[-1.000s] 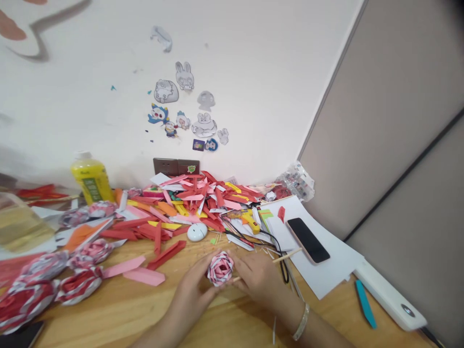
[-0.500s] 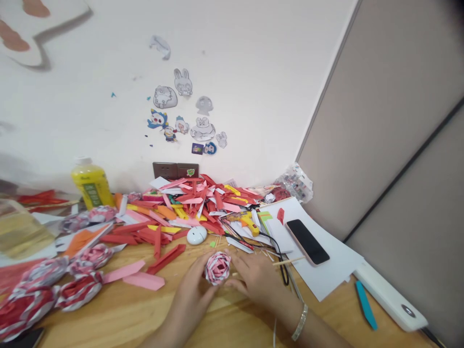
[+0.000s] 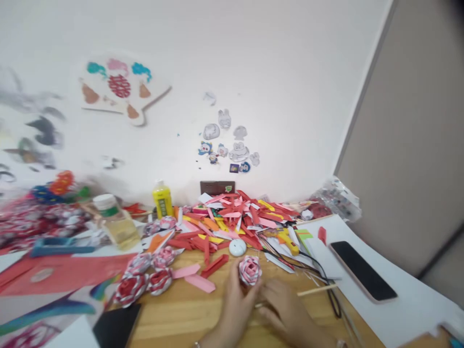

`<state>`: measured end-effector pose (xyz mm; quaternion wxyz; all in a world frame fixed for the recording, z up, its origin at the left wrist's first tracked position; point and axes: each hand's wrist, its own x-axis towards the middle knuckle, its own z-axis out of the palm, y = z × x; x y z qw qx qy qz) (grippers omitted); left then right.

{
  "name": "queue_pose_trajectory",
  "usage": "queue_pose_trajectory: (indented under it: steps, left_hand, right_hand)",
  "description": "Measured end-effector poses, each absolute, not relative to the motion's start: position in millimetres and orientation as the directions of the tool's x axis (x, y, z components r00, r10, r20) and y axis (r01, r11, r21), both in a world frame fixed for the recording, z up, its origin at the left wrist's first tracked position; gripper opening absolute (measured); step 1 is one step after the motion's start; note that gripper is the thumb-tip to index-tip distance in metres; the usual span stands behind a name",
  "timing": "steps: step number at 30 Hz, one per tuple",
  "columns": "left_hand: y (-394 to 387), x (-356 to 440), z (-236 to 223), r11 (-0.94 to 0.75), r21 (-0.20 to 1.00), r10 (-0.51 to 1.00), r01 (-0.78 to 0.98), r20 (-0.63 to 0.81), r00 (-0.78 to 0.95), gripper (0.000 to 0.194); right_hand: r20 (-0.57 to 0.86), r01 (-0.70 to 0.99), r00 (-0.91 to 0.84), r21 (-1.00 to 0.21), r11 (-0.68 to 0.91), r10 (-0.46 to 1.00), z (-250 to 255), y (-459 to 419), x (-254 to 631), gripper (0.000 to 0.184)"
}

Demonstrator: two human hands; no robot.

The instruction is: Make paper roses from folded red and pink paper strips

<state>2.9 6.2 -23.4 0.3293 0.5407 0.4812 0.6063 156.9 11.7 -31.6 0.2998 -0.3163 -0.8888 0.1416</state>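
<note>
A pink-and-white folded paper rose (image 3: 250, 270) is held in my left hand (image 3: 234, 299), its fingers and thumb curled around its side and base. My right hand (image 3: 284, 307), a little blurred, is closed just to the right of the rose. A thin wooden stick (image 3: 315, 291) passes through the right hand, with a short end showing on the rose side. Above the rose lies a white round case (image 3: 237, 247). Finished paper roses (image 3: 159, 280) in pink, red and white sit to the left, beside two pink paper strips (image 3: 199, 282).
A heap of folded paper strips (image 3: 232, 217) lies against the wall. Right of it are a yellow glue gun (image 3: 288, 240) with a black cable and a phone (image 3: 362, 270) on white paper. A yellow bottle (image 3: 163, 200) and a jar (image 3: 121, 229) stand left. A blurred shape shows at the bottom right corner.
The view has swung left and widened, showing more of the table's left side. My left hand still holds the rose, now turned more sideways; the right hand stays beside it with the stick.
</note>
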Motion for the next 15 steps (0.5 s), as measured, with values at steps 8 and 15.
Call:
queue_pose_trajectory:
  steps: [8,15]
  left_hand:
    - [10.1,3.1,-24.5,-0.350,0.936,0.924,0.024,0.349,-0.158,0.048]
    - [14.5,1.1,-23.9,-0.343,0.939,0.928,-0.036,0.333,-0.169,0.055]
  right_hand:
    - [0.499,0.107,-0.294,-0.830,0.547,0.815,-34.4,33.6,150.5,0.078]
    - [0.456,0.413,-0.323,-0.721,0.557,0.829,15.6,24.3,125.1,0.064]
